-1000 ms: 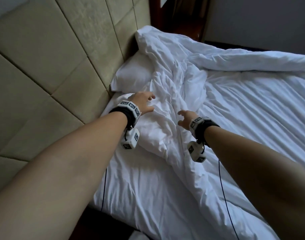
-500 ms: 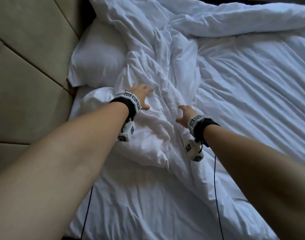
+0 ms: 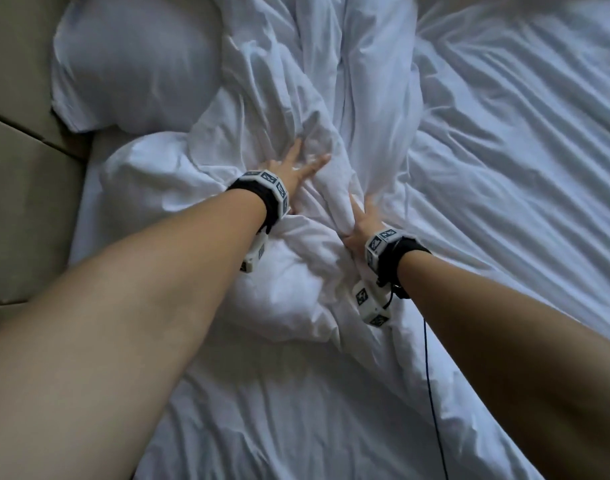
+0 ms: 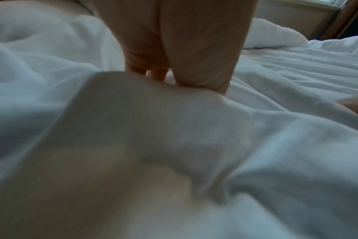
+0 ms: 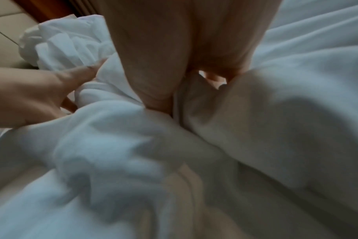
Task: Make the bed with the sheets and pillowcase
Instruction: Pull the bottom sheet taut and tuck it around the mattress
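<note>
A crumpled white duvet [image 3: 296, 98] lies bunched along the middle of the bed, over the white sheet [image 3: 296, 427]. A white pillow [image 3: 134, 64] sits at the top left against the headboard. My left hand [image 3: 296, 164] lies on the bunched duvet with its fingers stretched out into the folds; in the left wrist view its fingers [image 4: 153, 71] point straight down into the cloth. My right hand [image 3: 360, 220] grips a thick fold of the duvet just to the right. In the right wrist view the thumb and fingers [image 5: 215, 77] close round that fold.
A padded beige headboard [image 3: 19, 202] runs down the left side. The duvet spreads flatter with long creases to the right [image 3: 521, 168]. A thin blue cable [image 3: 431, 393] hangs from my right wrist across the sheet.
My head has tipped down and closer to the bed. Both hands have reached forward into the bunched duvet and drawn nearer each other; the right hand has taken hold of a fold.
</note>
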A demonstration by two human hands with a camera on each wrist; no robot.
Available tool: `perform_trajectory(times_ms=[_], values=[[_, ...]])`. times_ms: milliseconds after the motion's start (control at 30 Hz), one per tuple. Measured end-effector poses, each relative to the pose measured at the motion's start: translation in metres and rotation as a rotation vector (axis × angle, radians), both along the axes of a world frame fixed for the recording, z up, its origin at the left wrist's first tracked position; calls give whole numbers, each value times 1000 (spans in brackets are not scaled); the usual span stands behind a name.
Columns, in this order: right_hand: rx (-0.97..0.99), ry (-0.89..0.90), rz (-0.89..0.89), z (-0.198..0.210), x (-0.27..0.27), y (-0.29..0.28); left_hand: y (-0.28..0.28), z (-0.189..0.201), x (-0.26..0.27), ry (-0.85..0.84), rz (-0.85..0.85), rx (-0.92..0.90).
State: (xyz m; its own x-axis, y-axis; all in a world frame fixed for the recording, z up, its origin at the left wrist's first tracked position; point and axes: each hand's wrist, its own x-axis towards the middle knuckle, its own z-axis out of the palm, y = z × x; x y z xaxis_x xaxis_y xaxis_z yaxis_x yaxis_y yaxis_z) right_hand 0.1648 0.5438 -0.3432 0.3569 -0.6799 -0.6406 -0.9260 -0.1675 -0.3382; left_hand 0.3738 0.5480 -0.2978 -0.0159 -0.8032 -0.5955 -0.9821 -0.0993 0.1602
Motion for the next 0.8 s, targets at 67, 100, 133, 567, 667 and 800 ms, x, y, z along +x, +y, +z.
perform_trajectory(times_ms=[67, 100, 133, 567, 667, 800], values=[[8, 0, 13, -6, 1, 7, 9, -8, 1, -40, -18, 8], [19, 26, 28, -6, 1, 8, 14, -13, 0, -77, -73, 8], [38, 47, 44, -3, 2, 10, 19, -16, 0, -98, -96, 18], [78, -46, 262, 120, 39, 66, 119, 71, 41, -124, 143, -4], [67, -77, 303, 147, 59, 100, 165, 101, 61, -111, 240, -36], [61, -108, 393, 177, 89, 153, 233, 136, 86, -133, 311, -78]])
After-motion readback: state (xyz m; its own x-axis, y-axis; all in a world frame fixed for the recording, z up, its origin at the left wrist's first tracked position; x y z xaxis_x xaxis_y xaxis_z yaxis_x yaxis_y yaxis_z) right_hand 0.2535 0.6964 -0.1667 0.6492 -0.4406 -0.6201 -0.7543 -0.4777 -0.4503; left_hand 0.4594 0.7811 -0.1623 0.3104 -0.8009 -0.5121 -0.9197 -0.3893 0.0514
